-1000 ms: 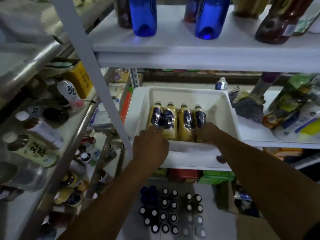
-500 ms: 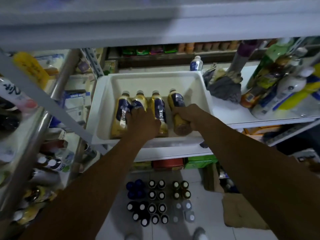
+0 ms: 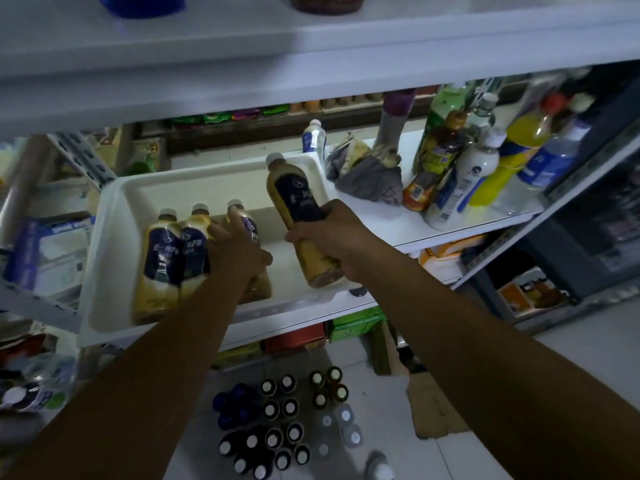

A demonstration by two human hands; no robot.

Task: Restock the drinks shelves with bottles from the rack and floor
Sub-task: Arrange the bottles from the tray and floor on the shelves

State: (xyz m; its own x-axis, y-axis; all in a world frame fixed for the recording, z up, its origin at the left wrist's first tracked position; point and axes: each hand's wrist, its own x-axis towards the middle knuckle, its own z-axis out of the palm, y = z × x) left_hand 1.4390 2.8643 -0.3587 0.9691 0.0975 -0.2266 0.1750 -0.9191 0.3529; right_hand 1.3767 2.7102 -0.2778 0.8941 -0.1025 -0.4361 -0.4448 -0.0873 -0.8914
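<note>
A white plastic tray (image 3: pixel 114 209) sits on the middle shelf and holds yellow bottles with dark blue labels. My right hand (image 3: pixel 332 237) grips one of these bottles (image 3: pixel 294 199) around its middle, lifted and tilted above the tray's right side. My left hand (image 3: pixel 235 244) rests on the third bottle (image 3: pixel 247 220) in the row, fingers spread over it. Two more bottles (image 3: pixel 162 258) lie side by side to its left.
Assorted bottles (image 3: pixel 460 178) and a grey cloth (image 3: pixel 370 178) crowd the shelf right of the tray. Several capped bottles (image 3: pixel 277 420) stand on the tiled floor below, beside flat cardboard (image 3: pixel 433 407). A white shelf board (image 3: pixel 311 64) hangs overhead. A metal rack (image 3: pixel 34 237) stands left.
My right hand has lifted the rightmost bottle up and away from the row. My left hand has stayed on the remaining bottles. The camera has shifted left and down.
</note>
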